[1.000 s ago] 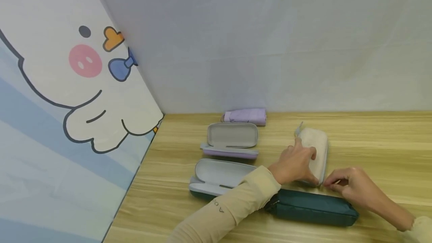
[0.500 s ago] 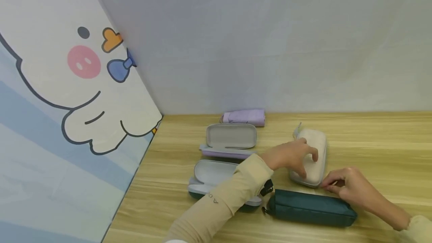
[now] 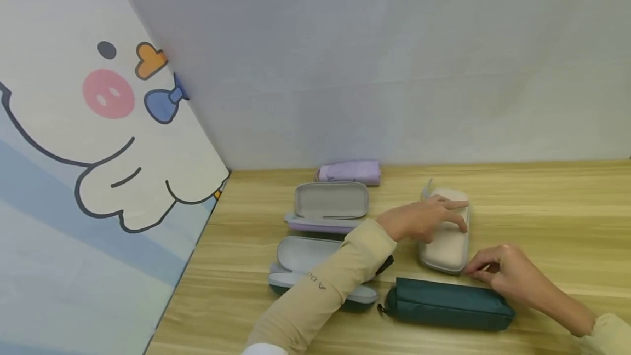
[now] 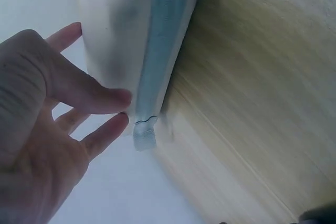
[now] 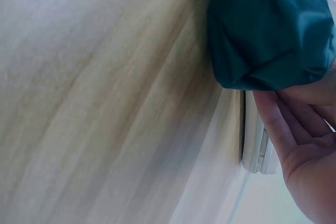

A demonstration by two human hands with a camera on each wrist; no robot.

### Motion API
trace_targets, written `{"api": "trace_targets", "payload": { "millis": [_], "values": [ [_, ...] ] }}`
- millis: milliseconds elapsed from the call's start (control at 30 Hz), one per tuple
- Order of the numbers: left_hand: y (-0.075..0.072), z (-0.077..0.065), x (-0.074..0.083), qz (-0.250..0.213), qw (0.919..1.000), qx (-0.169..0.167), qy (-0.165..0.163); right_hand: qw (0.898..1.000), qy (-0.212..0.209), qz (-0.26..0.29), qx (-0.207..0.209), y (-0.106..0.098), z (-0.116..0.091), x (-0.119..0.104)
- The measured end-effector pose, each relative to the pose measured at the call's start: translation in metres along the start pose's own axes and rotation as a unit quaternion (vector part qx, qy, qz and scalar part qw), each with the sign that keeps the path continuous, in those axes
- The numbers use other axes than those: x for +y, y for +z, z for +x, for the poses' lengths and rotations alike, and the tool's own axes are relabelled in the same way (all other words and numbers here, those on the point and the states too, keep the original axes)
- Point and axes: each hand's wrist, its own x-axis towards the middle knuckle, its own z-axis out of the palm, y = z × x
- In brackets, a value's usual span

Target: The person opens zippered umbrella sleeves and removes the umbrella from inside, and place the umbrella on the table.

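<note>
A cream zip case with a blue-grey zip band lies closed on the table, a fabric tab at its far end. My left hand reaches across its far half, fingers spread over the top. In the left wrist view, the thumb and a finger come together at the case's tabbed end. My right hand pinches the zipper pull at the near right corner; the fingertips hide the pull itself. In the right wrist view, a dark green pouch covers part of that hand's fingers.
The long dark green pouch lies in front of the cream case. To the left stand two open cases with grey linings, one purple, one dark green, partly behind the left sleeve. A folded purple umbrella lies by the back wall.
My left hand has drawn back from the near end of the cream case toward its far end, its fingers opening out. My right hand keeps its pinch at the near corner.
</note>
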Motion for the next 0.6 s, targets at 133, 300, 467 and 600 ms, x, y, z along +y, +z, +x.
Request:
{"api": "trace_targets", "payload": {
  "millis": [133,300,467,600],
  "values": [
    [0.001,0.001,0.003,0.028,0.9995,-0.014,-0.001,1.0,0.013,-0.002,-0.004,-0.001,0.0,-0.003],
    [-0.001,-0.003,0.006,0.069,0.9976,-0.002,-0.009,1.0,0.019,-0.019,-0.002,-0.004,-0.002,-0.005],
    [-0.001,-0.006,0.006,0.079,0.9962,0.022,-0.028,0.998,0.038,-0.043,0.005,-0.011,-0.008,-0.004],
    [-0.001,-0.008,0.006,0.089,0.9945,0.037,-0.04,0.996,0.055,-0.068,0.019,-0.018,-0.012,-0.004]
  ]
}}
